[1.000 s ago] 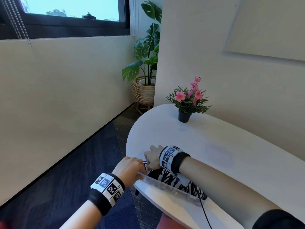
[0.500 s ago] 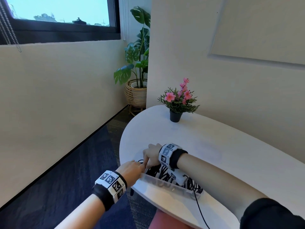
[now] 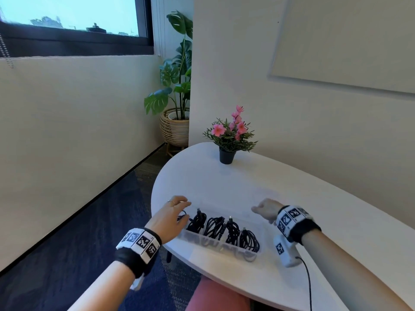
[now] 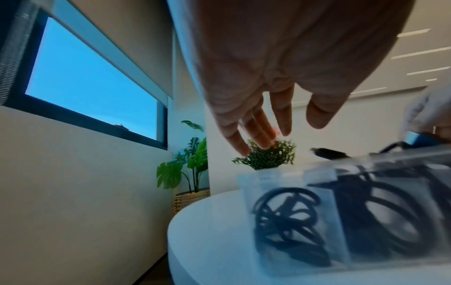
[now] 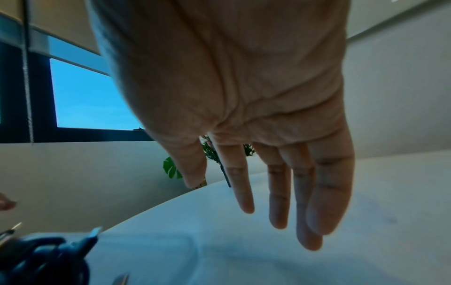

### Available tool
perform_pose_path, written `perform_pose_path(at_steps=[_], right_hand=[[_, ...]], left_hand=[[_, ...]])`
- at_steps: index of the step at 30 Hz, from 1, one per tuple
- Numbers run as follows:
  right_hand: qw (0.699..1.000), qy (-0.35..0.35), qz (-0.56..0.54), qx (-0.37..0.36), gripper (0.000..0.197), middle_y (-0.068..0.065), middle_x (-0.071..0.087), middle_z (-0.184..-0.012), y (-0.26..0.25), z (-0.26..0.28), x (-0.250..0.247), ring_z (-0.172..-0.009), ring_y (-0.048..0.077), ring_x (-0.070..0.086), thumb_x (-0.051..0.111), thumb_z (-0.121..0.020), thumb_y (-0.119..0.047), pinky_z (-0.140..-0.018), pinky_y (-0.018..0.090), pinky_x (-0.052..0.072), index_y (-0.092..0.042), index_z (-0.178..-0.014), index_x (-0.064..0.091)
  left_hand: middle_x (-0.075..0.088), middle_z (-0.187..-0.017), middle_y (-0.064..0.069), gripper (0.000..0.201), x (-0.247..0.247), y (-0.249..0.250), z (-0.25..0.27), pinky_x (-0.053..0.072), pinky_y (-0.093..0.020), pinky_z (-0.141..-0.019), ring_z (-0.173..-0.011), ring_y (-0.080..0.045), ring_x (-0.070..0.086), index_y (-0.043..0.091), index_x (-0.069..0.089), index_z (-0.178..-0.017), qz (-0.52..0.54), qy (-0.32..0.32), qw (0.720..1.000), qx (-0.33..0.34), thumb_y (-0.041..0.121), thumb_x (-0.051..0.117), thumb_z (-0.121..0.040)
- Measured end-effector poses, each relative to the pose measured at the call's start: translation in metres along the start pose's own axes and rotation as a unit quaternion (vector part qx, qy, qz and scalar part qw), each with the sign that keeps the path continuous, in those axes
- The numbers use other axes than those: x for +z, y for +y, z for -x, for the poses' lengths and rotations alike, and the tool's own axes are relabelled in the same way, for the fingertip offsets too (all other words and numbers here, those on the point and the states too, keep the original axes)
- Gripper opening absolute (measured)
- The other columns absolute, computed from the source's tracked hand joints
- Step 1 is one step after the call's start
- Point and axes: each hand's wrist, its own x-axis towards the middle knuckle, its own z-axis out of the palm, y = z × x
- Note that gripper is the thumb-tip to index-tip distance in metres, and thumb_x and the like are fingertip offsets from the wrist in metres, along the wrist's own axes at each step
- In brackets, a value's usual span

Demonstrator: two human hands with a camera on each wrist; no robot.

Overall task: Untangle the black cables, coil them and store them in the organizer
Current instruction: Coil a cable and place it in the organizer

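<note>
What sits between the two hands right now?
In the head view, the organizer with the coiled cables lies between the left hand and the right hand.

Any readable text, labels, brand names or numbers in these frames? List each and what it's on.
No readable text in any view.
Wristbands: black-and-white square marker patterns only, no letters or digits.
White device under the right wrist: one such marker, no words.
Wall board: blank.
Cables, organizer: no labels visible.
</note>
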Motion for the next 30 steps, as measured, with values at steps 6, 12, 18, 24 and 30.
perform_pose_path(at_steps=[6,12,18,24,30], right_hand=[[0.963,0.162,-0.097,-0.190,0.028,0.001,0.057,-0.111,-0.009,0.025,0.033,-0.100,0.017,0.057,0.059,-0.091,-0.034,-0.092,0.031,0.046,-0.019,-0.113,0.067],[0.948,0.093,-0.020,-0.305,0.030,0.001,0.057,-0.107,-0.045,0.041,0.051,-0.091,0.010,0.052,0.068,-0.085,-0.029,-0.080,0.015,0.040,-0.012,-0.111,0.070],[0.955,0.103,-0.012,-0.280,0.017,-0.001,0.061,-0.086,-0.050,0.034,0.052,-0.083,0.016,0.058,0.074,-0.081,-0.023,-0.075,0.024,0.048,-0.010,-0.092,0.077],[0.967,0.143,-0.007,-0.212,0.012,-0.003,0.070,-0.084,-0.058,0.026,0.055,-0.078,0.016,0.063,0.079,-0.073,-0.030,-0.066,0.026,0.049,-0.019,-0.074,0.074],[0.958,0.167,-0.003,-0.232,0.018,-0.003,0.045,-0.089,-0.056,0.021,0.066,-0.082,0.018,0.048,0.079,-0.074,-0.026,-0.062,0.026,0.034,-0.010,-0.079,0.071]], left_hand=[[0.048,-0.139,-0.001,0.044,0.030,0.018,-0.006,0.037,-0.023,-0.102,-0.122,-0.017,0.050,0.015,0.040,-0.142,-0.042,-0.037,0.998,0.011,0.020,0.044,-0.099],[0.061,-0.115,0.000,0.028,0.037,0.027,-0.014,0.045,-0.027,-0.089,-0.103,-0.017,0.058,0.017,0.067,-0.115,-0.101,-0.023,0.994,0.022,0.028,0.051,-0.095],[0.057,-0.107,-0.001,0.026,0.033,0.036,-0.028,0.047,-0.030,-0.082,-0.090,-0.020,0.061,0.009,0.075,-0.087,-0.125,-0.107,0.986,-0.014,0.029,0.060,-0.090],[0.052,-0.100,0.002,0.029,0.030,0.036,-0.026,0.048,-0.034,-0.087,-0.090,-0.017,0.060,0.010,0.074,-0.084,-0.114,-0.137,0.984,-0.006,0.030,0.054,-0.091],[0.054,-0.115,-0.002,0.031,0.038,0.058,-0.027,0.046,-0.031,-0.088,-0.102,-0.020,0.057,0.010,0.067,-0.104,-0.196,-0.074,0.978,-0.012,0.036,0.057,-0.091]])
